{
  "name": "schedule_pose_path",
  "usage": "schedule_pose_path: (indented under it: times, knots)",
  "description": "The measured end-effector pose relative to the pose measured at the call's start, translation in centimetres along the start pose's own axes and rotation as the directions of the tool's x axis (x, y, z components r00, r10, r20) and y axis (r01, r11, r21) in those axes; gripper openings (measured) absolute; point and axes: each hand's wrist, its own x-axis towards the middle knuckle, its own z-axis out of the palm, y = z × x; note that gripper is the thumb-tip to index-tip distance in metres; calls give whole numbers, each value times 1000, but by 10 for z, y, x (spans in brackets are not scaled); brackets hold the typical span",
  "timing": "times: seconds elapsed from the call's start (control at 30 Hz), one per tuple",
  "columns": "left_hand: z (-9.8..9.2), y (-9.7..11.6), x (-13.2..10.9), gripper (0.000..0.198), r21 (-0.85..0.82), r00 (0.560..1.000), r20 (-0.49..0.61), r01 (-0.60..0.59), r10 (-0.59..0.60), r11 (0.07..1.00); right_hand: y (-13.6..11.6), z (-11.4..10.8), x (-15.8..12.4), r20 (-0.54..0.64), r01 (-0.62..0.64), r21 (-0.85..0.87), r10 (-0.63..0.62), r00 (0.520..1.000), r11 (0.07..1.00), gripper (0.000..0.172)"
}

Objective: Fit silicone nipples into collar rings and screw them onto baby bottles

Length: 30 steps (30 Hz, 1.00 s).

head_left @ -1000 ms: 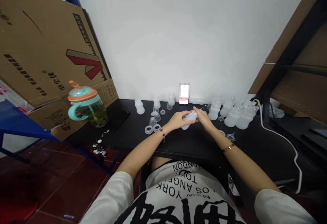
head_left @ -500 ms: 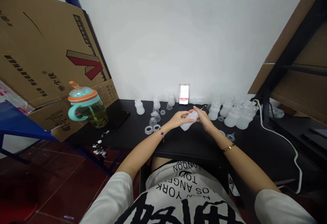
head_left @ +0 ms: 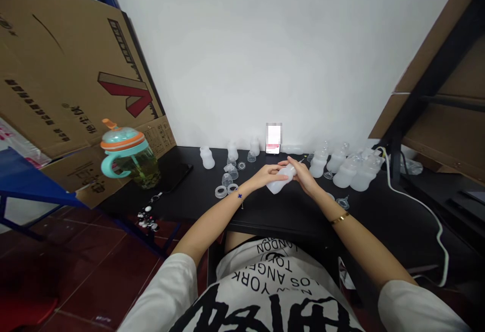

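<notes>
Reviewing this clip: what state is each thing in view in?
left hand, closed around the bottle
right hand, closed around the bottle's upper end
frosted baby bottle, held off the table, tilted
sippy cup, lid on, holding greenish liquid
smartphone, propped against the wall, screen lit
bottle collars, lying flat on the table

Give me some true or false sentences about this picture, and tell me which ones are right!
1. The left hand and right hand both hold a frosted plastic baby bottle. True.
2. The gold bangle is on the left wrist. False: it is on the right wrist.
3. The cup with the teal lid is empty. False: it holds greenish liquid.
4. The floor is blue carpet. False: it is dark red tile.
5. More frosted bottles stand on the black table. True.
</notes>
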Motion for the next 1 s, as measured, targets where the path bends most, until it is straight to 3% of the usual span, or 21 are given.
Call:
schedule_pose_path:
  times: [1.0]
  knots:
    - [0, -11, 1, 57, 267, 991, -38, -117, 131, 957, -5, 2, 0, -116, -60, -92, 49, 992, 994, 44]
